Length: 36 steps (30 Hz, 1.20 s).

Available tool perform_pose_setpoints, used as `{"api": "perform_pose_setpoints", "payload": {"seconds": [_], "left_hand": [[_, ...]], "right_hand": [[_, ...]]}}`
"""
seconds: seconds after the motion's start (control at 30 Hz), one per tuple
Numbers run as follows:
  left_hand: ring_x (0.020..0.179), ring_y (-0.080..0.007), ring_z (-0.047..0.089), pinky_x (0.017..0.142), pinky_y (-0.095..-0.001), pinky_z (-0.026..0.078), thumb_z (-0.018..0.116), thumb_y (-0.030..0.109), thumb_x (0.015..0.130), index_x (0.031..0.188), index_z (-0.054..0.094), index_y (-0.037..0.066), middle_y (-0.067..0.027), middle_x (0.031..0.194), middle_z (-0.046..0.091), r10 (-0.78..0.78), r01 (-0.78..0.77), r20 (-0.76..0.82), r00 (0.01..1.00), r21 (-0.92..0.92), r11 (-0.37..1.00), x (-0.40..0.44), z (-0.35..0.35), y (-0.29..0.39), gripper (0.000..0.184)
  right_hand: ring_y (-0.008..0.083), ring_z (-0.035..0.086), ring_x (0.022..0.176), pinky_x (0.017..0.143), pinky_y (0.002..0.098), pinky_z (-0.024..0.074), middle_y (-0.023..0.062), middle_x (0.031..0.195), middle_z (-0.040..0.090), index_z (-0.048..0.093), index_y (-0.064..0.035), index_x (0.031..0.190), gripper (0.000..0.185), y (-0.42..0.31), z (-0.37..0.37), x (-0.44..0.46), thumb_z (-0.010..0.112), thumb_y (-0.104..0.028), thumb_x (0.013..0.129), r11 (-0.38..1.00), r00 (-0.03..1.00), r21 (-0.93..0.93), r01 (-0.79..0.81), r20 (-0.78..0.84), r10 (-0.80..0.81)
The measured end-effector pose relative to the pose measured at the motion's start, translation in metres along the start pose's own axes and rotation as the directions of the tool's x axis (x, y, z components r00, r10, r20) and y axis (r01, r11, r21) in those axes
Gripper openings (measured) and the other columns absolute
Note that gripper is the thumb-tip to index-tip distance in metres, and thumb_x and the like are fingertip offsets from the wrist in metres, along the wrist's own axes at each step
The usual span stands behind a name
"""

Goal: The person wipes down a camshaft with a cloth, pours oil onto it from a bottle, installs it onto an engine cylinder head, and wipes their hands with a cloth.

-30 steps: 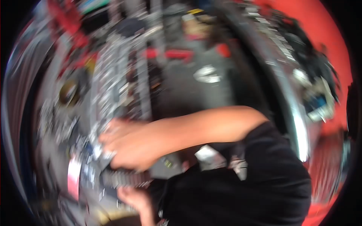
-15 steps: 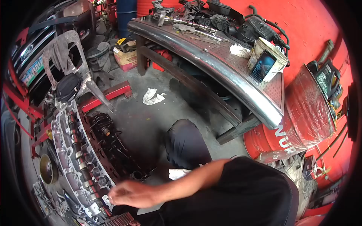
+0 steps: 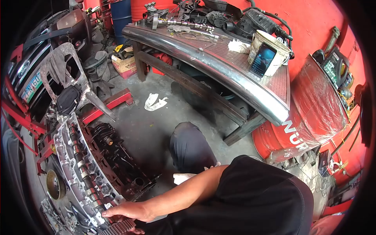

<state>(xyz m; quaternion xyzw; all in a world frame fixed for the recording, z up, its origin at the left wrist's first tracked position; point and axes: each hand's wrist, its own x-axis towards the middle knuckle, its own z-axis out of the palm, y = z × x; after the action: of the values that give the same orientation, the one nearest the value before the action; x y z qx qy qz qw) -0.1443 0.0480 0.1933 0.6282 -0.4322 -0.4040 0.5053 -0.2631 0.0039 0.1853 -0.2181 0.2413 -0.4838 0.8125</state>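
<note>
A cylinder head (image 3: 88,162) lies lengthwise at the left, its camshaft (image 3: 87,178) running along the top. At the near end sits a toothed camshaft gear (image 3: 119,227), partly cut off by the bottom edge. My right hand (image 3: 127,211) reaches across from the right and is closed over the camshaft just behind the gear, its thumb stretched along the shaft. Its other fingers are mostly hidden. Of my left hand (image 3: 137,230), only bent fingers show at the bottom edge, against the gear's side; the rest is out of view.
A dark engine block (image 3: 121,156) stands beside the head. A metal-edged bench (image 3: 203,64) carries another camshaft (image 3: 188,24), a phone (image 3: 263,59) and a bucket (image 3: 279,58). A red drum (image 3: 301,113) stands right; a plastic chair (image 3: 64,78) and red stand (image 3: 107,105) stand left.
My right hand has come down from above the camshaft's end onto it, and its thumb has stretched out. My left fingers stay at the gear. The view has shifted slightly.
</note>
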Motion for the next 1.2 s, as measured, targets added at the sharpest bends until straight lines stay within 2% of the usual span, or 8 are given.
{"api": "perform_pose_setpoints", "payload": {"seconds": [0.33,0.47,0.6,0.77,0.93,1.07,1.13,1.2], "left_hand": [[0.056,-0.0193,0.054,0.052,-0.0321,0.045,0.049,0.032,0.102,0.084,0.062,-0.005,-0.0112,0.070,0.060,-0.038,0.039,-0.008,0.999,0.020,0.999,-0.009,0.006,0.020,0.043],[0.056,-0.0190,0.054,0.052,-0.0314,0.044,0.049,0.033,0.102,0.083,0.062,-0.004,-0.0106,0.070,0.061,-0.011,0.009,0.021,1.000,0.076,0.997,-0.006,0.001,0.014,0.044],[0.055,-0.0178,0.053,0.050,-0.0305,0.043,0.049,0.032,0.101,0.081,0.062,-0.003,-0.0100,0.070,0.062,-0.044,0.045,0.018,0.999,-0.046,0.998,-0.003,0.000,0.008,0.042],[0.052,-0.0172,0.051,0.049,-0.0296,0.041,0.050,0.029,0.101,0.081,0.062,-0.003,-0.0103,0.070,0.062,-0.032,0.033,0.029,0.999,-0.025,0.999,-0.006,-0.002,0.016,0.040],[0.052,-0.0180,0.051,0.049,-0.0300,0.041,0.048,0.025,0.101,0.083,0.062,-0.005,-0.0124,0.072,0.063,-0.068,0.071,0.033,0.997,-0.108,0.992,-0.008,0.003,0.021,0.038],[0.052,-0.0183,0.051,0.050,-0.0303,0.042,0.047,0.025,0.101,0.085,0.063,-0.006,-0.0137,0.075,0.064,-0.053,0.059,0.047,0.997,-0.146,0.987,-0.010,0.002,0.023,0.038],[0.053,-0.0185,0.052,0.050,-0.0305,0.042,0.048,0.025,0.102,0.086,0.062,-0.006,-0.0146,0.077,0.065,-0.022,0.034,0.089,0.996,-0.137,0.990,-0.010,0.000,0.021,0.038],[0.053,-0.0186,0.052,0.050,-0.0305,0.042,0.048,0.025,0.102,0.086,0.062,-0.006,-0.0148,0.077,0.064,-0.024,0.036,0.090,0.996,-0.134,0.990,-0.012,0.002,0.025,0.038]], "right_hand": [[0.0150,0.049,0.036,0.033,0.0282,0.0394,0.0010,0.054,0.049,0.065,-0.0117,0.086,0.049,0.023,-0.005,0.021,0.052,-0.057,0.098,0.962,0.976,0.214,-0.168,0.172,0.132],[0.0187,0.064,0.073,0.063,0.0320,0.0507,0.0087,0.091,0.060,0.062,-0.0032,0.107,0.033,-0.013,-0.006,-0.031,0.046,-0.032,0.106,0.912,0.993,-0.399,0.097,0.097,-0.064],[0.0392,0.047,0.126,0.100,0.0509,0.0415,0.0212,0.146,0.036,0.044,-0.0166,0.148,0.065,-0.015,-0.031,-0.039,0.060,-0.010,0.085,-0.343,0.634,-0.821,0.456,0.571,-0.522],[0.0426,0.019,0.150,0.115,0.0675,0.0197,0.0219,0.163,0.019,0.042,-0.0196,0.150,0.063,-0.014,-0.042,-0.003,0.055,-0.024,0.089,-0.752,0.576,-0.588,0.297,0.739,-0.350],[0.0430,0.028,0.146,0.115,0.0638,0.0241,0.0212,0.159,0.028,0.053,-0.0161,0.143,0.057,0.010,-0.062,-0.026,0.058,-0.022,0.086,-0.739,0.565,-0.631,0.236,0.708,-0.424],[0.0312,0.047,0.124,0.099,0.0478,0.0385,0.0135,0.136,0.048,0.071,-0.0037,0.097,0.027,0.018,-0.046,-0.030,0.057,-0.026,0.092,-0.121,0.559,-0.879,0.461,0.394,-0.730],[0.0299,0.051,0.120,0.102,0.0461,0.0366,0.0108,0.135,0.048,0.070,-0.0056,0.095,0.029,-0.008,-0.024,-0.034,0.053,-0.029,0.097,0.902,0.955,-0.367,0.227,-0.100,-0.280],[0.0241,0.057,0.108,0.098,0.0431,0.0388,0.0079,0.124,0.057,0.070,-0.0079,0.101,0.039,-0.016,-0.021,-0.026,0.053,-0.042,0.099,0.870,0.978,-0.464,0.168,-0.034,-0.207]]}}
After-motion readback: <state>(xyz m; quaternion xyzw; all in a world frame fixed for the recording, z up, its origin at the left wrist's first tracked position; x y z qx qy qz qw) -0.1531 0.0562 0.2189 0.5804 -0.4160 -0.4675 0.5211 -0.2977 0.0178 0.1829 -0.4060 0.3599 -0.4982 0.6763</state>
